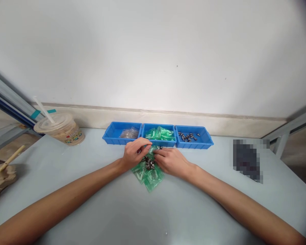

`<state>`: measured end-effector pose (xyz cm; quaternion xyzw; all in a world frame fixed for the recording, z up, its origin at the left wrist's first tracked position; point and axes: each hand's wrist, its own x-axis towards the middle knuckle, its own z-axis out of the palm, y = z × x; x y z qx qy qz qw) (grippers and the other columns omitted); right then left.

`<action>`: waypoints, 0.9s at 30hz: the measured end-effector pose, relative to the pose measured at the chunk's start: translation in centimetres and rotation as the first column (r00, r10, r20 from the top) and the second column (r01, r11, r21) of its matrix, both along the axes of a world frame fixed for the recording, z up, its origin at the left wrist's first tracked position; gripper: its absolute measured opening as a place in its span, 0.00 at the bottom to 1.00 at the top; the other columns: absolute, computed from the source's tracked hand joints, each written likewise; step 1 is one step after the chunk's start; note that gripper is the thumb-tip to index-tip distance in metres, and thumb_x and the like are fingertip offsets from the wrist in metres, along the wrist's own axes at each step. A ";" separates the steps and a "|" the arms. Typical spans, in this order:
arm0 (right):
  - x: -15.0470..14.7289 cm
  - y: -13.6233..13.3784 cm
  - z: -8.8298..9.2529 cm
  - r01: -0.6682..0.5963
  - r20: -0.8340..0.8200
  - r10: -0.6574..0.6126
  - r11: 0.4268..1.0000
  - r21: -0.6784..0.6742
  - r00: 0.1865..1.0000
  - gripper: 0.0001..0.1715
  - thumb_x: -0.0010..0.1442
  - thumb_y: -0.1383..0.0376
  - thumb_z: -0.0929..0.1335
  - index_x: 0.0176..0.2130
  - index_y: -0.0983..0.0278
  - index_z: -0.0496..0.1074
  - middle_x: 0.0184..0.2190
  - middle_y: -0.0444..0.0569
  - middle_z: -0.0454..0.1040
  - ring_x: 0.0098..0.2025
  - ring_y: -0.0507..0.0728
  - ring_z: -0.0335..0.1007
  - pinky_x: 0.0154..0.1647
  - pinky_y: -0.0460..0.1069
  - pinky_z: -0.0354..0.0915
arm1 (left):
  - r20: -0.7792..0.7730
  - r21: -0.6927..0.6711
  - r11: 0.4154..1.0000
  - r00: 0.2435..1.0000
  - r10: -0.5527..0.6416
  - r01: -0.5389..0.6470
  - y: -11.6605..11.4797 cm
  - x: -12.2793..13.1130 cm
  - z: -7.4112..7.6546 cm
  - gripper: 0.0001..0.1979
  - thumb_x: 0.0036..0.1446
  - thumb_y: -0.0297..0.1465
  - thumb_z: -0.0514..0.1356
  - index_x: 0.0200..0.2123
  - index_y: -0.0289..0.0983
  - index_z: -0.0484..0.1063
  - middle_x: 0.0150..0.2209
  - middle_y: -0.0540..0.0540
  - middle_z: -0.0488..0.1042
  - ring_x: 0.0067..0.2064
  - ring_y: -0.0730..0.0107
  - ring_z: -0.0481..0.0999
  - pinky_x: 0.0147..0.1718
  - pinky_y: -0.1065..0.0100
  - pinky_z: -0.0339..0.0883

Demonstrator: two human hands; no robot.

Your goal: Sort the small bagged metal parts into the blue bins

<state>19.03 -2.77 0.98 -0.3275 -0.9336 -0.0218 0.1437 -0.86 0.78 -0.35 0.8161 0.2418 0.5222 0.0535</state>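
Two bare hands meet over a heap of green bags [148, 175] and small dark metal parts [149, 164] on a pale table [91, 190]. The left hand [134, 152] curls its fingers together, seemingly pinching a bag's edge; the right hand [171, 160] lies flatter, fingertips pointing left at the parts. The heap sits between and just below both hands, about equally near each. Three blue trays [158, 135] line the wall beyond; a lidded cup [61, 129] stands far left.
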 end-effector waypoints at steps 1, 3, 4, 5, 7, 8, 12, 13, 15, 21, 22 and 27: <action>0.0 0.1 -0.2 -0.029 0.022 0.028 0.999 0.041 0.999 0.10 0.62 0.72 0.63 0.34 0.66 0.73 0.35 0.53 0.76 0.32 0.54 0.70 0.31 0.47 0.62 | 0.004 -0.005 1.000 1.000 0.004 -0.004 0.0 0.0 0.0 0.05 0.60 0.23 0.58 0.38 0.35 0.72 0.33 0.47 0.77 0.34 0.73 0.75 0.32 0.74 0.68; 0.1 0.2 -0.4 -0.064 0.046 0.059 0.991 0.120 0.997 0.12 0.62 0.75 0.62 0.31 0.67 0.72 0.31 0.51 0.75 0.29 0.54 0.69 0.29 0.47 0.61 | 0.011 -0.014 1.000 1.000 0.015 -0.015 0.0 0.0 0.0 0.05 0.60 0.23 0.58 0.38 0.35 0.72 0.32 0.47 0.77 0.33 0.73 0.75 0.32 0.74 0.68; 0.1 0.3 -0.5 -0.068 0.036 0.063 0.986 0.149 0.997 0.13 0.62 0.75 0.61 0.31 0.66 0.72 0.30 0.51 0.75 0.29 0.53 0.69 0.29 0.47 0.61 | 0.016 -0.021 1.000 1.000 0.020 -0.019 0.0 0.0 0.0 0.04 0.60 0.23 0.58 0.38 0.35 0.72 0.32 0.47 0.77 0.33 0.73 0.75 0.32 0.74 0.68; 0.1 0.4 -0.5 -0.066 0.012 0.065 0.984 0.166 0.998 0.13 0.63 0.75 0.61 0.31 0.66 0.71 0.31 0.51 0.75 0.29 0.54 0.69 0.29 0.47 0.61 | 0.022 -0.028 0.999 1.000 0.022 -0.021 0.0 0.0 0.0 0.05 0.60 0.24 0.58 0.38 0.35 0.72 0.32 0.47 0.77 0.33 0.73 0.75 0.32 0.73 0.68; 0.2 0.4 -0.4 -0.047 -0.063 0.058 0.984 0.172 0.996 0.12 0.64 0.73 0.60 0.33 0.66 0.71 0.32 0.51 0.76 0.31 0.54 0.70 0.30 0.47 0.62 | 0.035 -0.041 0.999 0.999 0.016 -0.015 0.0 0.0 0.1 0.05 0.61 0.24 0.57 0.38 0.35 0.72 0.33 0.47 0.77 0.34 0.73 0.75 0.34 0.72 0.69; 0.3 0.4 -0.3 -0.030 -0.107 0.048 0.986 0.167 0.993 0.12 0.64 0.72 0.60 0.34 0.66 0.71 0.33 0.52 0.76 0.32 0.54 0.71 0.30 0.47 0.63 | 0.040 -0.047 0.999 0.999 0.009 -0.007 0.0 0.0 0.1 0.05 0.61 0.24 0.57 0.38 0.35 0.72 0.33 0.46 0.77 0.35 0.72 0.75 0.35 0.72 0.69; 0.4 0.3 0.1 0.048 -0.308 -0.010 0.992 0.115 0.951 0.12 0.66 0.70 0.59 0.39 0.65 0.72 0.38 0.52 0.78 0.36 0.55 0.73 0.34 0.48 0.66 | 0.030 -0.054 0.998 0.999 -0.023 0.025 0.1 0.0 0.2 0.07 0.62 0.24 0.54 0.40 0.35 0.72 0.35 0.45 0.77 0.39 0.69 0.75 0.40 0.69 0.69; 0.4 0.2 0.2 0.072 -0.369 -0.037 0.994 0.080 0.929 0.13 0.66 0.69 0.59 0.40 0.64 0.72 0.39 0.52 0.78 0.37 0.55 0.73 0.36 0.48 0.66 | 0.023 -0.059 0.998 0.999 -0.027 0.028 0.1 0.0 0.2 0.07 0.63 0.25 0.54 0.40 0.35 0.72 0.35 0.45 0.77 0.40 0.69 0.75 0.40 0.68 0.70; 0.4 0.0 0.5 0.133 -0.496 -0.125 0.991 -0.019 0.859 0.12 0.67 0.67 0.59 0.40 0.63 0.72 0.37 0.51 0.78 0.36 0.55 0.73 0.37 0.48 0.67 | 0.007 -0.085 0.996 1.000 -0.025 0.026 0.1 0.0 0.3 0.08 0.64 0.27 0.54 0.42 0.35 0.72 0.36 0.44 0.77 0.36 0.69 0.75 0.37 0.68 0.70; -0.1 -0.7 1.4 0.223 -0.750 -0.399 0.917 -0.331 0.528 0.10 0.66 0.62 0.62 0.37 0.63 0.71 0.29 0.46 0.74 0.27 0.52 0.68 0.31 0.47 0.65 | -0.056 -0.226 0.973 0.998 0.028 -0.040 0.1 0.1 0.3 0.14 0.61 0.36 0.59 0.47 0.35 0.71 0.23 0.53 0.71 0.20 0.79 0.63 0.24 0.75 0.62; -0.1 -0.7 1.3 0.200 -0.773 -0.418 0.908 -0.367 0.478 0.10 0.65 0.61 0.63 0.36 0.63 0.71 0.27 0.45 0.73 0.27 0.52 0.68 0.31 0.47 0.65 | -0.064 -0.235 0.971 0.997 0.035 -0.049 0.1 0.2 0.3 0.14 0.61 0.37 0.59 0.46 0.35 0.72 0.20 0.55 0.67 0.19 0.79 0.62 0.22 0.76 0.61; -0.4 -0.7 0.4 0.067 -0.834 -0.439 0.894 -0.443 0.334 0.10 0.64 0.59 0.64 0.38 0.62 0.70 0.26 0.43 0.70 0.25 0.51 0.66 0.29 0.47 0.65 | -0.057 -0.135 0.988 0.996 0.063 -0.070 0.3 0.3 0.1 0.10 0.60 0.36 0.60 0.35 0.34 0.74 0.18 0.55 0.65 0.19 0.79 0.61 0.20 0.76 0.57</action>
